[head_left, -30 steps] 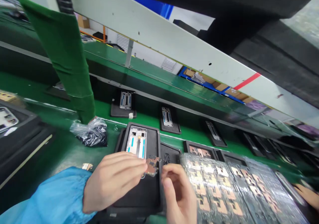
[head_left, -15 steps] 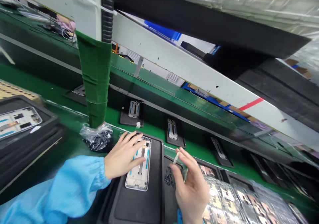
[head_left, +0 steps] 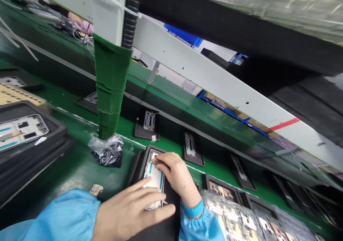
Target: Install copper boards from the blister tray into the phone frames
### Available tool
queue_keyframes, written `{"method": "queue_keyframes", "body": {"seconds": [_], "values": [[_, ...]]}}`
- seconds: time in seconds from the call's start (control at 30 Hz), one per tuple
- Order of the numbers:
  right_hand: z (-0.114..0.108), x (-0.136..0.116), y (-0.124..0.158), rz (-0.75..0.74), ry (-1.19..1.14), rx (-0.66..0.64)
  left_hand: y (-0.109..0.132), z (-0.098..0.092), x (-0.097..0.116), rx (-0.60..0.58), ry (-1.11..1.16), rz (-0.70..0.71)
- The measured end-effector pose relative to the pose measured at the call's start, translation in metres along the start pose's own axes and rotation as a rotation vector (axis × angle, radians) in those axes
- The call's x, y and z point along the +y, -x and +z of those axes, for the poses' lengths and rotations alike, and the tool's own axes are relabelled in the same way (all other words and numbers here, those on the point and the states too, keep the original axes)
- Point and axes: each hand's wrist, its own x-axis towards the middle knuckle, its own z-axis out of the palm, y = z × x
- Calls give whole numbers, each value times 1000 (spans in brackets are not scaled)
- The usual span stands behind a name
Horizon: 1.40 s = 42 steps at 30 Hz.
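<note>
Presently, the right hand (head_left: pixel 177 173) bends its fingers narrowly over the upper end of a pale phone housing (head_left: pixel 155 178), in the lower middle of the frame. A small part (head_left: pixel 154 158) shows at its fingertips; whether it is pinched or only touched, one cannot tell. The left hand (head_left: pixel 131 209), at the bottom of the frame, keeps a wide shape, with fingers stretched and apart, and it hides some of the lower end of the same housing. Both wrists come out of blue sleeves (head_left: pixel 64 216). The housing has blue strips along it and lies in a black tray (head_left: pixel 160 230).

Just beside the left sleeve, a small component (head_left: pixel 96 189) lies on the green tabletop (head_left: pixel 83 171). Farther up is a clear plastic bag (head_left: pixel 114 151) with black contents, near the foot of a post wrapped in green cloth (head_left: pixel 111 84). At the left edge, another housing (head_left: pixel 24 126) lies upon stacked trays (head_left: pixel 57 130). On the lower right are clear plastic trays (head_left: pixel 205 195) with copper-coloured pieces. Across the middle, further housings (head_left: pixel 190 144) rest in black trays, well apart. A white beam (head_left: pixel 187 62) crosses above, descending rightward.
</note>
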Motion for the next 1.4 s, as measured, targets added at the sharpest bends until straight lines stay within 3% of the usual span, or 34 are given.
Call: {"method": "queue_keyframes", "body": {"seconds": [0.43,0.67,0.83,1.03,1.17,1.27,1.33,1.4], "values": [[10,1,-6,-64,176,-47,0,-3,3,-102,1,9],[20,3,-2,-23,272,-1,-1,0,1,-80,-30,12],[26,11,0,-35,302,0,1,-1,3,-140,20,-36],[27,4,3,-70,321,-106,5,3,-2,-232,131,-139],[21,-1,6,-54,284,-147,9,11,-2,-67,248,-278],[0,0,10,-33,216,-137,13,10,-1,20,271,-380],[-19,-2,18,19,186,-98,11,4,-11,35,258,-427],[-33,-9,30,109,187,-33,2,-5,-34,70,225,-523]]}}
